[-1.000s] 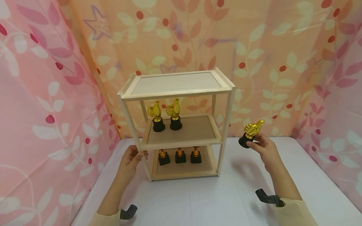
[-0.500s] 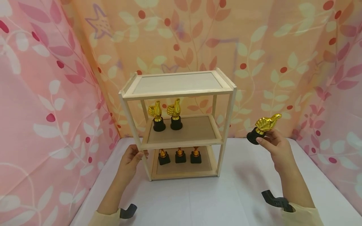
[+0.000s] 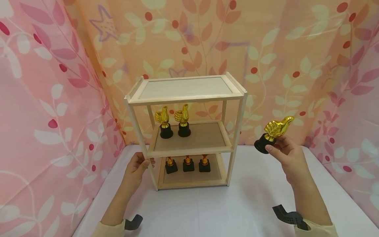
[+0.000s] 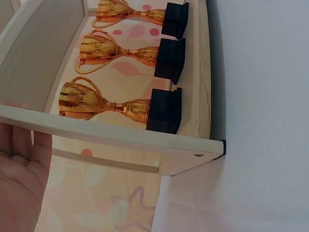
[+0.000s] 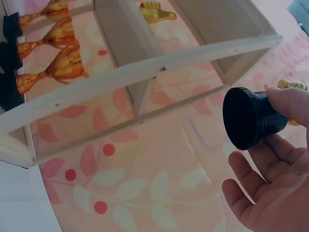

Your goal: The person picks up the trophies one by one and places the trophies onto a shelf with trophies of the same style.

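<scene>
On the right in the head view, my right hand [image 3: 291, 159] pinches a gold thumbs-up trophy [image 3: 276, 128] by its black round base, thumb in front. The trophy is held in the air, tilted to the right; the right wrist view shows its base [image 5: 241, 118] from below. My left hand [image 3: 134, 171] grips the front left post of a three-level wooden shelf [image 3: 189, 153], fingertips showing past the post. Two similar thumbs-up trophies [image 3: 183, 126] stand on the middle level, towards the left. Three gold cup trophies [image 4: 116, 104] with black bases stand in a row on the bottom level.
The shelf stands on a white-covered table [image 3: 204, 210]. Behind it hangs an orange leaf-patterned curtain [image 3: 266, 39], with a pink curtain [image 3: 53, 131] along the left and more pink cloth on the right. The shelf's top panel [image 3: 186, 87] has raised side rails.
My right hand has carried the thumbs-up trophy right and slightly up, then a little back left; the trophy leans more to the right. My left hand stays on the post.
</scene>
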`<state>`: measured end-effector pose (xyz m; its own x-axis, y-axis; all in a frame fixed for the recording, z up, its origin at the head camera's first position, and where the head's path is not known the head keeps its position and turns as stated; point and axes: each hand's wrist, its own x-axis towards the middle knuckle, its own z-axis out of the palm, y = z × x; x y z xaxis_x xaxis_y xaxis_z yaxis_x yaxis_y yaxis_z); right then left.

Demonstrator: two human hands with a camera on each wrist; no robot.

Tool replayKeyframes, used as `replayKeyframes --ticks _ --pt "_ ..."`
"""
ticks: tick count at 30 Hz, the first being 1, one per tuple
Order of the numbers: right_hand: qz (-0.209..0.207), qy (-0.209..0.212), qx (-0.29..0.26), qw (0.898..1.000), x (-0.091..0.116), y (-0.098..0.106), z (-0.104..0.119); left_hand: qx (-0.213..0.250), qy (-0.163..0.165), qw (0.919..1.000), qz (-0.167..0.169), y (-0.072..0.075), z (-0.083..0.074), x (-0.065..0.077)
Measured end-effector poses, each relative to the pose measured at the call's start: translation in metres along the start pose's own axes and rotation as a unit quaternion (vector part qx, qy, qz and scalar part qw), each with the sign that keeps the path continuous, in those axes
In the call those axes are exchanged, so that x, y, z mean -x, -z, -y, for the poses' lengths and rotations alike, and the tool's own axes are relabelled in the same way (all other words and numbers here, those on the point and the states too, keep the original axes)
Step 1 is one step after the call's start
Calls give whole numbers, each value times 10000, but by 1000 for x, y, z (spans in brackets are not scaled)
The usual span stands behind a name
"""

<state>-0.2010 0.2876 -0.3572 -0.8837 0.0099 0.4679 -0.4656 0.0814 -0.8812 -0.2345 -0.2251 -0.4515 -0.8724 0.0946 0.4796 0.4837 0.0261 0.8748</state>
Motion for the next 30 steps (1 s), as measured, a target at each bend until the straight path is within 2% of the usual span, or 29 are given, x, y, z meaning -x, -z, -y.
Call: replayKeyframes --ticks 6,10,21,30 --pt "96 40 85 9999 6 -14 9 9 -123 9999 93 2 3 1" --pt "178 88 128 9997 9 -23 14 -60 -55 9999 83 2 2 2" --pt "453 128 847 9953 16 -44 18 -69 -1 10000 71 3 4 3" --pt "538 363 980 9931 19 -54 21 20 3 10000 70 1 2 0"
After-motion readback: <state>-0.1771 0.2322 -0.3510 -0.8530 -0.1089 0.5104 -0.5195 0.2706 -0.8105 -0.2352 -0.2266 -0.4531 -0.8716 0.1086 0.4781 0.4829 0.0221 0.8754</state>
